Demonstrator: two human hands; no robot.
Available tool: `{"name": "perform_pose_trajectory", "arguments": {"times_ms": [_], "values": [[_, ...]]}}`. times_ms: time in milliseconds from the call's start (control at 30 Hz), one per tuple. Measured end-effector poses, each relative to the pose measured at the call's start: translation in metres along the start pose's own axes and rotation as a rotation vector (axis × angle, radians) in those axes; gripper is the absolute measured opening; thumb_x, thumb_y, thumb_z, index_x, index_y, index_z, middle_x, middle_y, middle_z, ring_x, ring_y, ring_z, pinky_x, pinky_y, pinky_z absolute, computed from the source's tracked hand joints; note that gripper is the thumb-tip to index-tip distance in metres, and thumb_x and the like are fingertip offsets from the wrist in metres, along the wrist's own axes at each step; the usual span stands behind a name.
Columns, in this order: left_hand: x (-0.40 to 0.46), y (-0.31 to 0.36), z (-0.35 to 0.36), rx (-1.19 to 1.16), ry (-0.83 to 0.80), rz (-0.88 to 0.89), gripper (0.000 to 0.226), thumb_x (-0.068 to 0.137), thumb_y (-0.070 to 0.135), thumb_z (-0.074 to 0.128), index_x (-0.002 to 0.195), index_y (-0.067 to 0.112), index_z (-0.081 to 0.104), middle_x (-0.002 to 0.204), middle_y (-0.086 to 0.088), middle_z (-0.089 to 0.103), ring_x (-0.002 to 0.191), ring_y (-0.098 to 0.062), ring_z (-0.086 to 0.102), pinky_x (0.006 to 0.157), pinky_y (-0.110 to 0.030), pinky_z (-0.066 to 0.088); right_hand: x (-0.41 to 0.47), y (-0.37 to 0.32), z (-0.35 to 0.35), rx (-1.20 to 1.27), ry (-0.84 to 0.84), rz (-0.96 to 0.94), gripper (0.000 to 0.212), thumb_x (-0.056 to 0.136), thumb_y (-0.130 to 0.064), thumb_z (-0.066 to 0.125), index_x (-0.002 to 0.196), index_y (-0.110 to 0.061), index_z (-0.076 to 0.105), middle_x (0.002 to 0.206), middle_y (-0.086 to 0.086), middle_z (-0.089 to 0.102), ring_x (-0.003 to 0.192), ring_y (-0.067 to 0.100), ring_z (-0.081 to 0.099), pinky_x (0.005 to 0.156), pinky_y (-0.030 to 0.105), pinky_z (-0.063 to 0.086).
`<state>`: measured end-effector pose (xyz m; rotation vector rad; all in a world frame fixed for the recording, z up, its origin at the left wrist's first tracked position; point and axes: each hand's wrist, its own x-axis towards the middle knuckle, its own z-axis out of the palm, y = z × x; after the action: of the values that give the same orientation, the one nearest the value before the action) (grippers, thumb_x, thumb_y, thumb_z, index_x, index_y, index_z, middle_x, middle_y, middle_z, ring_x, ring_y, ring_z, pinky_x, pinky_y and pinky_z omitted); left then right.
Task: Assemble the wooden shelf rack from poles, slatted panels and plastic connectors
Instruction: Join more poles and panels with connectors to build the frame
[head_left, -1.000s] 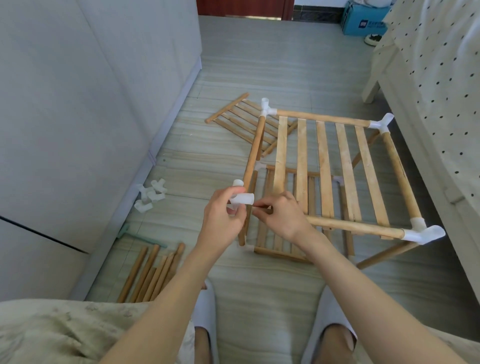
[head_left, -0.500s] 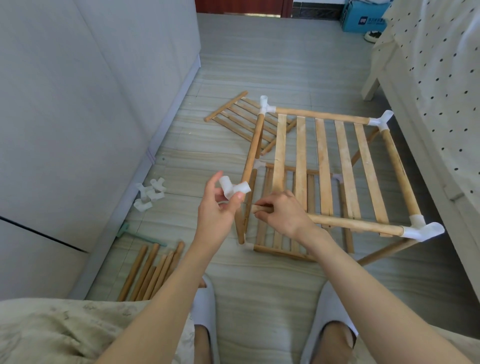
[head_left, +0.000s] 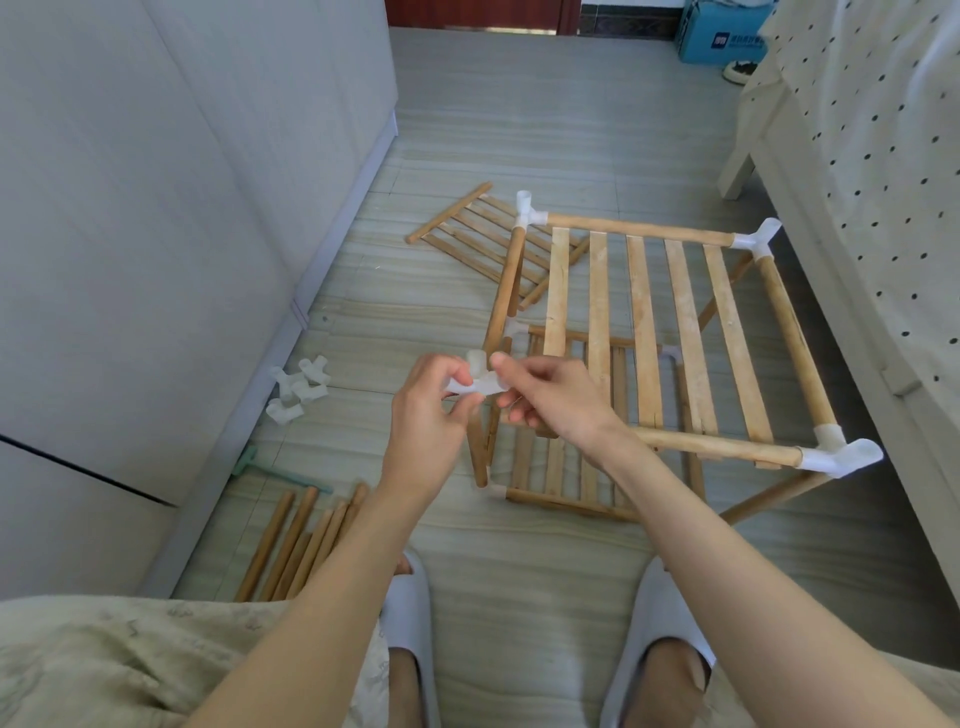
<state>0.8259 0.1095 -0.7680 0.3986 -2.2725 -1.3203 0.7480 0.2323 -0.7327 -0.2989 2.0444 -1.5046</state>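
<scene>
I hold a white plastic connector in the air between both hands. My left hand pinches its left end, and my right hand pinches its right end with thumb and fingers. Just behind them stands the partly built rack, a slatted top panel framed by poles. White connectors sit on its far-left, far-right and near-right corners. The front pole ends under my right palm. A lower slatted panel lies beneath.
A loose slatted panel lies on the floor behind the rack. Several spare connectors and a bundle of poles lie by the grey cabinet on the left, near a green tool. A bed borders the right.
My left hand lifted the connector off the near-left corner, turned it and brought it back. My right hand let go of the front pole's end and took the connector's other end.
</scene>
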Motion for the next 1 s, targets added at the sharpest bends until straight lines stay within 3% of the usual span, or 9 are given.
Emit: {"name": "perform_pose_trajectory", "arguments": {"times_ms": [100,233,300,400,467,567,700,867,1000], "values": [[-0.001,0.001,0.0,0.058,0.012,0.076,0.021,0.078,-0.006,0.067,0.086,0.011,0.057,0.095,0.001,0.056,0.092,-0.006,0.054,0.081,-0.018,0.043,0.001,0.002,0.006,0.014,-0.004,0.004,0.014,0.089,-0.024,0.062,0.094,-0.011,0.067,0.071,0.001,0.065,0.056,0.005,0.058,0.051,0.012,0.044],[0.003,0.006,-0.005,-0.259,0.008,-0.214,0.033,0.086,0.015,0.065,0.114,0.024,0.049,0.11,0.011,0.054,0.093,-0.002,0.057,0.071,-0.007,0.045,0.003,0.007,0.004,-0.018,-0.012,0.018,0.02,0.093,-0.013,0.056,0.111,-0.007,0.061,0.08,0.003,0.064,0.065,0.007,0.06,0.059,0.014,0.049],[0.007,0.004,-0.007,-0.277,-0.059,-0.272,0.032,0.089,0.016,0.062,0.119,0.025,0.052,0.108,0.013,0.059,0.09,0.0,0.058,0.069,-0.005,0.044,0.003,0.008,0.004,-0.109,-0.043,-0.024,0.02,0.094,-0.013,0.054,0.112,-0.009,0.062,0.086,0.003,0.064,0.069,0.008,0.06,0.068,0.02,0.052],[0.006,-0.001,-0.006,-0.249,-0.136,-0.288,0.021,0.087,0.008,0.063,0.096,0.027,0.063,0.091,0.01,0.066,0.087,-0.008,0.061,0.073,-0.011,0.045,0.003,0.011,0.005,-0.231,-0.018,-0.098,0.022,0.093,-0.014,0.055,0.114,-0.01,0.063,0.098,0.005,0.066,0.081,0.015,0.065,0.085,0.034,0.054],[0.005,-0.003,-0.003,-0.237,-0.11,-0.298,0.025,0.086,0.008,0.064,0.086,0.032,0.062,0.086,0.011,0.066,0.083,-0.007,0.061,0.072,-0.012,0.045,0.003,0.014,0.005,-0.267,0.025,-0.102,0.027,0.092,-0.017,0.057,0.118,-0.01,0.06,0.105,0.007,0.065,0.09,0.018,0.064,0.089,0.035,0.052],[0.004,-0.006,0.0,-0.229,-0.013,-0.351,0.017,0.085,0.012,0.066,0.083,0.028,0.061,0.083,0.01,0.064,0.08,-0.005,0.059,0.072,-0.016,0.044,0.006,0.019,-0.001,-0.523,0.088,-0.185,0.028,0.091,-0.022,0.058,0.118,-0.014,0.061,0.104,0.001,0.066,0.094,0.013,0.057,0.084,0.022,0.044],[0.002,-0.006,0.004,-0.249,0.071,-0.465,0.017,0.08,0.02,0.072,0.08,0.024,0.055,0.084,0.006,0.062,0.08,-0.007,0.058,0.072,-0.019,0.045,0.006,0.024,-0.008,-0.734,0.001,-0.177,0.024,0.092,-0.028,0.056,0.113,-0.019,0.065,0.112,-0.001,0.065,0.11,0.021,0.053,0.096,0.038,0.043],[0.002,-0.003,0.007,-0.145,0.119,-0.455,0.028,0.078,0.023,0.075,0.075,0.024,0.047,0.078,0.011,0.055,0.073,0.001,0.053,0.062,-0.009,0.039,0.001,0.028,-0.008,-0.933,-0.055,-0.173,0.022,0.092,-0.023,0.054,0.111,-0.021,0.064,0.112,0.002,0.057,0.115,0.024,0.041,0.099,0.045,0.036],[0.002,0.0,0.01,-0.055,0.123,-0.393,0.031,0.078,0.022,0.075,0.072,0.025,0.045,0.077,0.009,0.055,0.07,0.0,0.051,0.058,-0.002,0.038,0.0,0.029,-0.007,-0.935,-0.048,-0.195,0.023,0.094,-0.018,0.051,0.113,-0.015,0.061,0.113,0.005,0.054,0.114,0.023,0.04,0.097,0.036,0.037]]}}
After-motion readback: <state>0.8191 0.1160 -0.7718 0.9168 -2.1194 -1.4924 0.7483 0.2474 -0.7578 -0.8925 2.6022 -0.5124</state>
